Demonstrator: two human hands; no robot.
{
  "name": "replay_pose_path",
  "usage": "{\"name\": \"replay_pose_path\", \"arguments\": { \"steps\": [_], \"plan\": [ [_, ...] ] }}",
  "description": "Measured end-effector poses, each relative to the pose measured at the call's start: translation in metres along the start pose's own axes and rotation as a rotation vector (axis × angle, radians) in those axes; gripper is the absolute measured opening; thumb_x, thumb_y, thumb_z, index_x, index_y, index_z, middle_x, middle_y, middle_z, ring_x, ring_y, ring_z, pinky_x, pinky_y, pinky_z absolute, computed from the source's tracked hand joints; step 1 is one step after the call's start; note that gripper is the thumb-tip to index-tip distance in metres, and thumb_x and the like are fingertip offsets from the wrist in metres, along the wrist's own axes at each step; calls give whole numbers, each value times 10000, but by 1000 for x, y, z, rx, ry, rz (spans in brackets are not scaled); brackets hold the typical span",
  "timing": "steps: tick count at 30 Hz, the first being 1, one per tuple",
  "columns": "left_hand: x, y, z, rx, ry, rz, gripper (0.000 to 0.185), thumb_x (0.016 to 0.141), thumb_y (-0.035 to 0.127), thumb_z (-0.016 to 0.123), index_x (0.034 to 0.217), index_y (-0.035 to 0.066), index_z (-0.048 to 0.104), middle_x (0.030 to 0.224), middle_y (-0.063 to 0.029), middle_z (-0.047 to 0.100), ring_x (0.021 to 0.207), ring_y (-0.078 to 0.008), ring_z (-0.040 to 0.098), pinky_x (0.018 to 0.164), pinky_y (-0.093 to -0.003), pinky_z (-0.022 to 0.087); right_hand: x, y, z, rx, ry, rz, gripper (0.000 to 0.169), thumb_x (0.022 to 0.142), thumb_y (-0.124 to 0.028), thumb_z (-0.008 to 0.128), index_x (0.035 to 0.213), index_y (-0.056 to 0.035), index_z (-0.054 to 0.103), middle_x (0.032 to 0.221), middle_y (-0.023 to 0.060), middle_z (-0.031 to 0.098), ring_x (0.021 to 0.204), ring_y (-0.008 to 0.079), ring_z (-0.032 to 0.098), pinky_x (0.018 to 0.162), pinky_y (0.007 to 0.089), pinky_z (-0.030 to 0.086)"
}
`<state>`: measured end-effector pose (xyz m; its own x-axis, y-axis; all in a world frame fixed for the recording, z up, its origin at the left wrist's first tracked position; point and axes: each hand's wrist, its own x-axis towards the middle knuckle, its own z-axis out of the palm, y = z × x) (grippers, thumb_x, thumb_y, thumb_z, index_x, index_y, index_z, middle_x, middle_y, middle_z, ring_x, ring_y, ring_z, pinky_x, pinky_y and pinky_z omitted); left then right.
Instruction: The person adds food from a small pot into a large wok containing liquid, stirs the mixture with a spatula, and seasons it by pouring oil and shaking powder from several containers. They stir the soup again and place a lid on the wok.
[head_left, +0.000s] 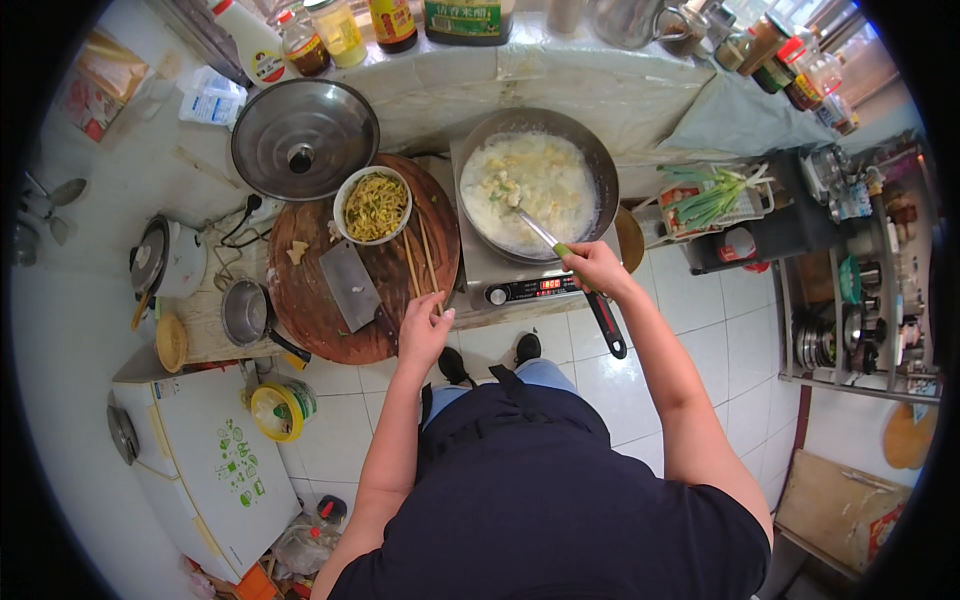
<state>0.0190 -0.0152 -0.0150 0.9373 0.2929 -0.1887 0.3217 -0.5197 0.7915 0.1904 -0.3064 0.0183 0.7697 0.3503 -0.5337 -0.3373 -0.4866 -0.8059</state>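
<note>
My right hand (600, 270) grips the green handle of a metal ladle (536, 229). The ladle's bowl is dipped in the pale, frothy soup (555, 176), which has bits of egg and green in it. That soup fills a dark wok (607, 202) standing on an induction cooker (480, 289). My left hand (426, 326) is at the near ends of a pair of wooden chopsticks (430, 259); its fingers cover those ends, so a firm grip cannot be made out. Beside the chopsticks are a cleaver (351, 285) and a white bowl of yellowish shredded food (375, 206).
A round wooden chopping board (300, 322) bears the bowl and cleaver. A large pan lid (304, 139) leans behind it. The wok's black handle (606, 322) juts towards me. Left is a small saucepan (246, 311); right, a basket with scallions (712, 195). Bottles (394, 26) line the ledge.
</note>
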Motion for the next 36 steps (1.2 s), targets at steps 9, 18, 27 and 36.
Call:
{"name": "replay_pose_path", "arguments": {
  "steps": [9,18,27,36],
  "plan": [
    [0,-7,1,-6,-6,-2,396,870,240,663,1220,58,620,1149,-100,581,751,-144,602,754,-300,493,-22,-5,-29,-517,370,-356,380,776,-178,655,1133,-50,674,836,203,671,802,366,662,716,408,521],
    [-3,-1,-1,-3,-9,-10,402,866,236,662,1222,55,620,1124,-103,589,755,-157,594,753,-306,492,-31,-1,-81,-1041,705,-272,208,789,-152,650,975,-62,626,916,157,628,823,395,637,708,485,526],
    [-8,-11,4,27,-19,-15,414,860,254,668,1217,49,620,1075,-101,605,754,-169,589,751,-309,489,-61,-19,-55,-466,239,118,225,842,-181,581,961,-45,715,596,117,621,485,199,603,445,349,472],
    [-11,-7,3,50,-64,6,410,869,254,660,1218,43,617,1047,-111,611,763,-186,592,747,-319,487,-40,4,-17,-152,20,32,242,883,-198,591,931,19,686,617,20,582,486,93,541,439,259,423]
  ]
}}
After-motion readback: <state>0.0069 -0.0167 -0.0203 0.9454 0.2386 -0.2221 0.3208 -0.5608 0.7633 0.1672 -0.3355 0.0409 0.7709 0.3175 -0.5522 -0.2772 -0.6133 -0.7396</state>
